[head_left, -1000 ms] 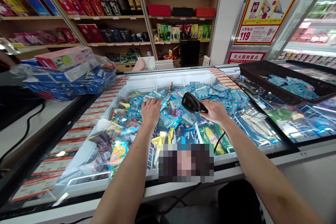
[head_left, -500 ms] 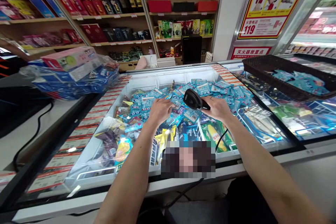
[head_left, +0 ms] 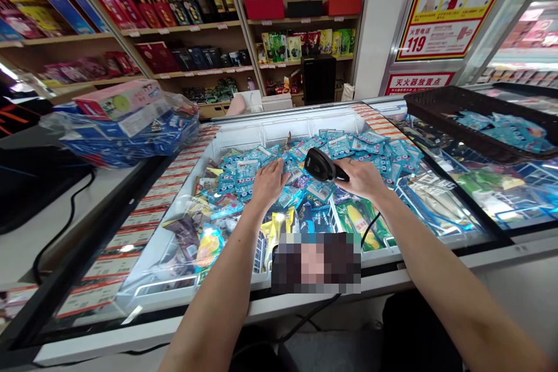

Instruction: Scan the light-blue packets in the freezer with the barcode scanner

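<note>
My right hand (head_left: 362, 178) grips a black barcode scanner (head_left: 320, 165) by its handle, its head tilted toward the left over the blue packets (head_left: 337, 146). A cable trails from under that hand toward the front edge. To the left of the scanner, my left hand (head_left: 267, 185) rests palm down among the packets with its fingers stretched out, holding nothing that I can see. Many flat blue packets lie spread over the chest freezer's glass top (head_left: 244, 244). Below the glass, yellow and green ice cream packs (head_left: 357, 221) show in wire baskets.
A dark brown tray (head_left: 475, 142) with more blue packets stands at the right. At the left, boxes in clear plastic wrap (head_left: 126, 122) sit beside the freezer. A blurred-out object (head_left: 316, 264) lies at the front edge. Stocked shelves (head_left: 187, 26) rise behind.
My left hand's fingers have straightened from a curled pose and shifted slightly right. The right hand keeps the scanner in nearly the same place. The view has turned slightly.
</note>
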Tool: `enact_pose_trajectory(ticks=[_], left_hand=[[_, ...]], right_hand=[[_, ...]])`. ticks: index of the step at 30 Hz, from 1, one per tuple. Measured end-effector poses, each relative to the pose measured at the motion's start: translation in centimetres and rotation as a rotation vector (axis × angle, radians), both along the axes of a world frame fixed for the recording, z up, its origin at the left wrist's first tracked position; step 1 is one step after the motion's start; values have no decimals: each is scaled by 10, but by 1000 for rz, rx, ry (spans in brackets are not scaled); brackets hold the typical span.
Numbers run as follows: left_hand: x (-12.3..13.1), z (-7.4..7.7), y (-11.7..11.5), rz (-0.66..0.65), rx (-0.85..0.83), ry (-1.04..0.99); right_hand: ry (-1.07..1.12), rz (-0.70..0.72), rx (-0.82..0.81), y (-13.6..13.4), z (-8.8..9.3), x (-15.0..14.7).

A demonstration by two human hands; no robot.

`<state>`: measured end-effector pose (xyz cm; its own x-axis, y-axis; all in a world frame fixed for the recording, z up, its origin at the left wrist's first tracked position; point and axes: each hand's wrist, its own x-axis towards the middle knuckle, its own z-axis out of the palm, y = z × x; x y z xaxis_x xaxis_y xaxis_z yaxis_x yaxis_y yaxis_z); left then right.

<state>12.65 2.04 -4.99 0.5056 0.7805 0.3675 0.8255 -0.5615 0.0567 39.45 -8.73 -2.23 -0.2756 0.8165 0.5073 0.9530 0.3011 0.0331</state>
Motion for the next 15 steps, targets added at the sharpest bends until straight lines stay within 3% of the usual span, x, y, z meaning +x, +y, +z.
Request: enact_pose_trajectory(ticks=[7,15], left_hand=[[0,8,4,65,2,-225],[4,14,2,-7,-276,-827]], right_hand=[[-14,0,-4,1,-1,0],[-13,-5,-5,1,-2,-1]])
